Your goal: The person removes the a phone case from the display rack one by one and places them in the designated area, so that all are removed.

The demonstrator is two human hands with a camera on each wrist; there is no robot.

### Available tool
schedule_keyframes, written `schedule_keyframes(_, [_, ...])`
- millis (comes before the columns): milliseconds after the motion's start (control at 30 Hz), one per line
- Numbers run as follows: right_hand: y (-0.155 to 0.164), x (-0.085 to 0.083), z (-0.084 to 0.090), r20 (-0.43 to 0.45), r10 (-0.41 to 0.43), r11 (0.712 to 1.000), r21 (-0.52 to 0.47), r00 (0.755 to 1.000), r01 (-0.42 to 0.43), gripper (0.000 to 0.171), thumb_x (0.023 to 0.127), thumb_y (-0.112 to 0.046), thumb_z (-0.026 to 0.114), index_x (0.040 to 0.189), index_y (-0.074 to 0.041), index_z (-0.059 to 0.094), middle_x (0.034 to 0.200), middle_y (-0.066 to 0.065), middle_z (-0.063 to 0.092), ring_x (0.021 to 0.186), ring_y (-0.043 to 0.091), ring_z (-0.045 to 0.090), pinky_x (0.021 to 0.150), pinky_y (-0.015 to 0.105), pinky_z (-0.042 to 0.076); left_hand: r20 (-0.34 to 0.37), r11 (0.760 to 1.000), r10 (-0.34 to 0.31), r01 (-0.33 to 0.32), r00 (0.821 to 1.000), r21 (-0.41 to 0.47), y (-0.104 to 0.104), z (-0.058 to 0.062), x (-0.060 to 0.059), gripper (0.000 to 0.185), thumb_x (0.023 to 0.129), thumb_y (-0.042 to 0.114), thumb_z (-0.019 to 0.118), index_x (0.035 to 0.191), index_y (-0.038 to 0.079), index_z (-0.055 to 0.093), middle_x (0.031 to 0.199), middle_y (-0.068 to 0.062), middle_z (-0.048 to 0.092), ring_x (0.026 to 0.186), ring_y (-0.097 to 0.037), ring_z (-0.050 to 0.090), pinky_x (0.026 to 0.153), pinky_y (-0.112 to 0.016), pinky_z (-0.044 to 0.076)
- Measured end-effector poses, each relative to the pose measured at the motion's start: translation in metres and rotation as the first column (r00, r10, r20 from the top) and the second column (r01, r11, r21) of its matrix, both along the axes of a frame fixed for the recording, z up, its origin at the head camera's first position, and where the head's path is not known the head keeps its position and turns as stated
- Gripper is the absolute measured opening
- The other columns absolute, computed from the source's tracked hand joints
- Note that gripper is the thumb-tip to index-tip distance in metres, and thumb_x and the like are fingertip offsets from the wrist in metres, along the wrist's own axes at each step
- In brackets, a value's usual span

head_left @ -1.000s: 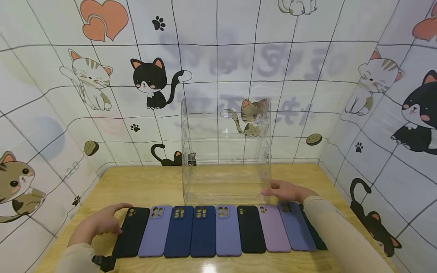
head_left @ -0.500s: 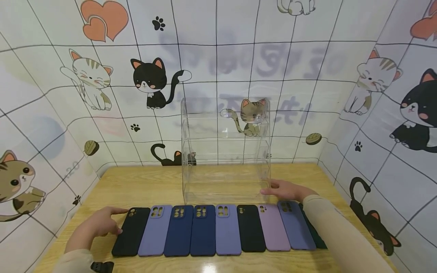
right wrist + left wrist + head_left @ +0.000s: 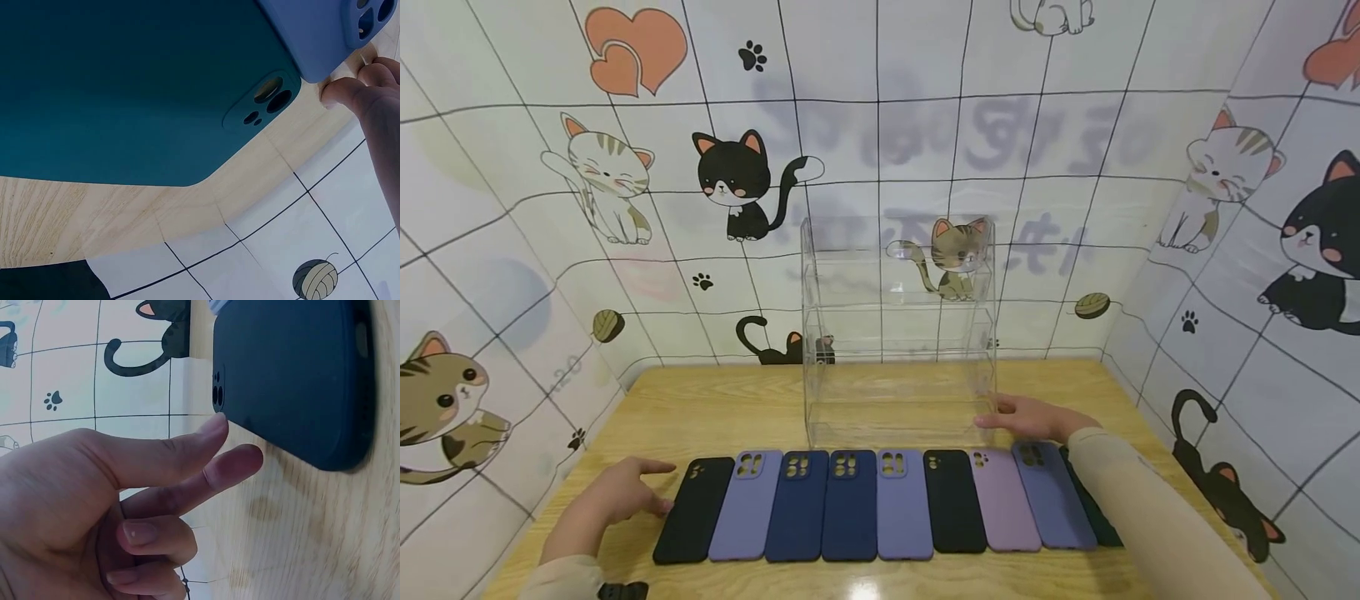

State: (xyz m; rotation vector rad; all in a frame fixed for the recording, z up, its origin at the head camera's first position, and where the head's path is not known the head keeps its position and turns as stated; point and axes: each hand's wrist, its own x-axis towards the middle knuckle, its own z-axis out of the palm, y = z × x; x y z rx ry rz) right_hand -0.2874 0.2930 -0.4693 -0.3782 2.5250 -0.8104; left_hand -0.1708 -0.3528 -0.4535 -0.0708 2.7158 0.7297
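Observation:
A row of phone cases lies face down along the table. My left hand (image 3: pixel 617 500) is beside the black phone case (image 3: pixel 694 510) at the left end, thumb and index finger extended near its edge, other fingers loosely bent; nothing is held, as the left wrist view shows. At the row's far side stands a clear tiered display rack (image 3: pixel 898 437). My right hand (image 3: pixel 1033 418) grips its lower right corner, thumb in front and fingers at the side. Under the right forearm lie a periwinkle phone case (image 3: pixel 1056 500) and a dark green phone case (image 3: pixel 137 94), partly hidden in the head view.
Between the ends sit lavender (image 3: pixel 745 508), navy (image 3: pixel 797 508), black (image 3: pixel 957 504) and pink-lilac (image 3: pixel 1007 504) phone cases, side by side. Cat-printed white sheeting (image 3: pixel 880 142) walls the wooden table (image 3: pixel 715 400) at the back and sides.
My left hand's index finger has drawn back from the black case's top corner, leaving a small gap. The right hand stays at the rack's corner. The head view has shifted slightly.

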Motion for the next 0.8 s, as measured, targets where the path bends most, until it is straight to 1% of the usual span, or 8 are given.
schedule_keyframes(133, [0.000,-0.001,0.001,0.005,-0.001,1.000,-0.004,1.000,0.001,0.100,0.098,-0.069,0.061,0.173,-0.018,0.019,0.173,0.028,0.029,0.159,0.053,0.029,0.120,0.072,0.036,-0.040,1.000,-0.006,0.005,0.999,-0.031,-0.003,0.002,0.000,0.067,0.087,0.025,0.088,0.142,-0.005,0.064,0.144,-0.043,0.056,0.131,-0.066,0.052,0.099,-0.069,0.053])
schedule_keyframes(267, [0.001,-0.003,0.000,0.001,0.002,1.000,-0.007,1.000,-0.002,0.100,0.099,-0.069,0.061,0.173,-0.018,0.018,0.173,0.029,0.029,0.159,0.053,0.030,0.120,0.072,0.037,-0.054,1.000,0.015,-0.016,0.998,-0.026,-0.003,0.002,-0.001,0.066,0.090,0.028,0.086,0.142,-0.005,0.063,0.138,-0.039,0.062,0.129,-0.066,0.054,0.098,-0.071,0.052])
schedule_keyframes(400, [0.002,-0.005,0.001,-0.014,0.000,1.000,-0.004,1.000,0.000,0.099,0.099,-0.069,0.060,0.173,-0.017,0.019,0.172,0.030,0.030,0.158,0.053,0.031,0.120,0.072,0.037,-0.066,0.999,0.040,-0.040,0.997,-0.009,-0.001,0.004,-0.007,0.067,0.094,0.032,0.082,0.144,-0.007,0.060,0.107,-0.020,0.081,0.114,-0.056,0.067,0.092,-0.067,0.055])
schedule_keyframes(467, [0.001,-0.005,0.002,-0.026,0.000,1.000,0.004,1.000,0.001,0.100,0.100,-0.070,0.058,0.172,-0.014,0.020,0.171,0.030,0.031,0.158,0.053,0.031,0.121,0.071,0.036,-0.080,0.999,0.044,-0.044,0.996,-0.006,0.001,0.007,-0.011,0.068,0.097,0.035,0.078,0.146,-0.008,0.058,0.093,-0.010,0.083,0.103,-0.045,0.074,0.087,-0.062,0.058])
schedule_keyframes(533, [0.001,-0.005,0.007,-0.041,0.014,0.999,0.031,0.999,-0.012,0.101,0.100,-0.072,0.055,0.172,-0.012,0.020,0.171,0.030,0.031,0.158,0.053,0.031,0.122,0.071,0.035,-0.112,0.999,0.029,-0.030,0.993,-0.013,0.005,0.011,-0.017,0.066,0.101,0.038,0.073,0.146,-0.008,0.057,0.091,-0.008,0.083,0.094,-0.035,0.075,0.081,-0.055,0.060])
schedule_keyframes(600, [0.001,-0.004,0.017,-0.041,0.048,0.997,0.067,0.998,-0.045,0.100,0.101,-0.071,0.054,0.172,-0.009,0.019,0.172,0.030,0.029,0.159,0.054,0.029,0.123,0.072,0.033,-0.149,1.000,0.005,-0.009,0.989,-0.027,0.013,0.016,-0.024,0.062,0.105,0.039,0.068,0.145,-0.007,0.059,0.092,-0.009,0.083,0.090,-0.030,0.075,0.075,-0.049,0.059])
schedule_keyframes(667, [0.001,-0.002,0.032,-0.038,0.091,0.988,0.131,0.995,-0.085,0.099,0.102,-0.068,0.056,0.171,-0.008,0.020,0.173,0.031,0.026,0.159,0.055,0.027,0.123,0.073,0.031,-0.192,0.999,-0.019,0.011,0.981,-0.044,0.022,0.023,-0.030,0.058,0.108,0.040,0.061,0.144,-0.005,0.061,0.097,-0.013,0.082,0.091,-0.032,0.075,0.074,-0.048,0.059])
schedule_keyframes(800, [0.003,-0.001,0.065,-0.034,0.162,0.956,0.253,0.986,-0.149,0.094,0.104,-0.060,0.060,0.171,-0.006,0.022,0.173,0.037,0.016,0.158,0.061,0.019,0.122,0.079,0.023,-0.264,0.996,-0.057,0.035,0.963,-0.088,0.046,0.043,-0.042,0.062,0.112,0.049,0.049,0.148,-0.001,0.060,0.128,-0.030,0.073,0.115,-0.051,0.069,0.089,-0.060,0.058])
